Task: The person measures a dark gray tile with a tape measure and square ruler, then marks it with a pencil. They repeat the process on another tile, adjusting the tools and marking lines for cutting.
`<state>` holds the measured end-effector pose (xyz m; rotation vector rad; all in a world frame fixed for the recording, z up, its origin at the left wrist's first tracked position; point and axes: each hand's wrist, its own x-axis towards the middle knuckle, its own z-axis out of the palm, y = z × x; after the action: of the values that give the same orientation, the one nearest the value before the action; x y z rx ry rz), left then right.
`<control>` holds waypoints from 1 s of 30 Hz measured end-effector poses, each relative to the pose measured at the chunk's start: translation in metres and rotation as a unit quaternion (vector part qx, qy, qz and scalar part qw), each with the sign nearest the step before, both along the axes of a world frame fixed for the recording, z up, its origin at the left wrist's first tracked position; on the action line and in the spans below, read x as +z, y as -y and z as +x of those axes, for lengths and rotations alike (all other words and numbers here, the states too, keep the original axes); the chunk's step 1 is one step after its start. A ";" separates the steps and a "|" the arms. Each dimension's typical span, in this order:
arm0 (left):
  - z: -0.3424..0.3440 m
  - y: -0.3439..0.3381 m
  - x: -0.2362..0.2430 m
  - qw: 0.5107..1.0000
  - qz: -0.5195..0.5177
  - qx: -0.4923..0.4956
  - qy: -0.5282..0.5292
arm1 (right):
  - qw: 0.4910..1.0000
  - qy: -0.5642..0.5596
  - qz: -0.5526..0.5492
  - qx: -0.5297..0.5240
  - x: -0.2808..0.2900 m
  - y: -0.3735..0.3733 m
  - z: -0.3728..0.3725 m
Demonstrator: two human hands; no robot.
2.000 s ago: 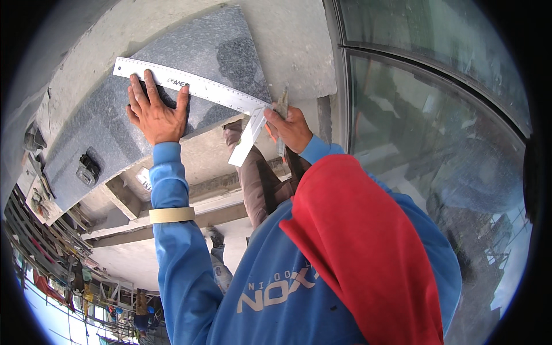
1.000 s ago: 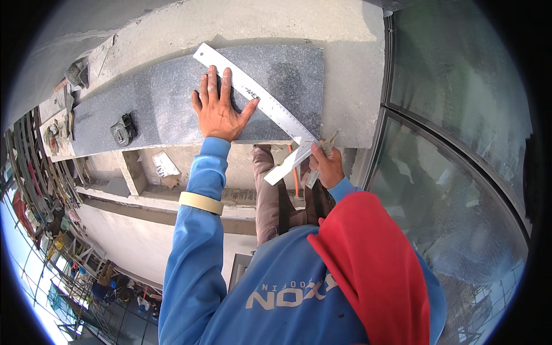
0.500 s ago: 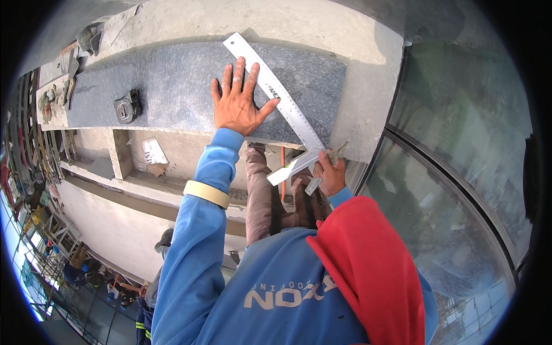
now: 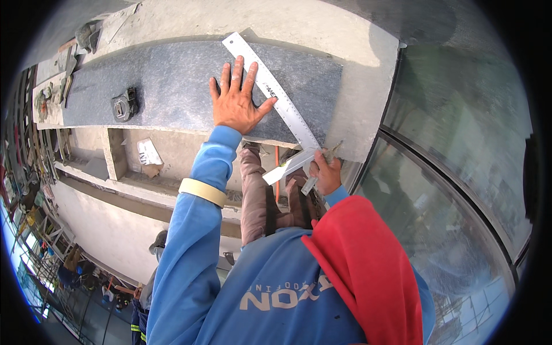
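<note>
A metal try square (image 4: pixel 282 103) lies slantwise across a dark grey stone slab (image 4: pixel 178 75). My left hand (image 4: pixel 236 106) is pressed flat there with fingers spread, the fingertips on the blade and the palm over the slab. The square's stock (image 4: pixel 287 167) juts past the slab's near edge. Right at that corner, my right hand (image 4: pixel 328 172) is closed, its thumb by the joint of the square. A thin, pale-grey flat piece (image 4: pixel 309 185) sticks out below those fingers, and a pointed bit shows above them; its kind is unclear. A black tape measure (image 4: pixel 122 108) rests on the slab to the left.
A concrete ledge (image 4: pixel 368 103) surrounds the slab's far side and right end. Glass panels (image 4: pixel 460 115) in dark frames stand at right. Below the slab are recesses with a torn paper scrap (image 4: pixel 149 152). Tools (image 4: pixel 86 37) lie far left; a person (image 4: pixel 141 316) is at lower left.
The whole view has shifted slightly. Both hands and the try square keep nearly the same places on the slab.
</note>
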<state>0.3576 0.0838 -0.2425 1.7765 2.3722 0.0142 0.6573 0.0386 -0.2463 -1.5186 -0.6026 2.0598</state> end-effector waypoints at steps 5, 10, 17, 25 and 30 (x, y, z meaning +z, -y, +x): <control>0.005 -0.009 0.024 0.997 -0.081 0.000 -0.015 | 1.000 -0.004 -0.005 0.025 -0.001 -0.002 0.000; 0.016 -0.025 0.046 0.982 -0.187 0.007 -0.013 | 0.999 -0.043 -0.014 0.024 -0.004 -0.005 0.006; 0.038 -0.039 0.051 0.977 -0.209 0.032 -0.029 | 0.997 -0.035 0.002 0.063 -0.006 -0.008 0.013; 0.039 -0.042 0.049 0.973 -0.222 0.056 -0.008 | 0.963 0.131 0.047 0.232 0.020 -0.010 0.062; 0.041 -0.043 0.055 0.970 -0.236 0.049 -0.030 | 0.932 0.185 0.095 0.296 0.051 0.026 0.090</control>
<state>0.3988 0.1270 -0.1872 1.4483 2.2513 -0.5515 0.7468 0.0124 -0.1958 -1.7680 -1.5179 2.0342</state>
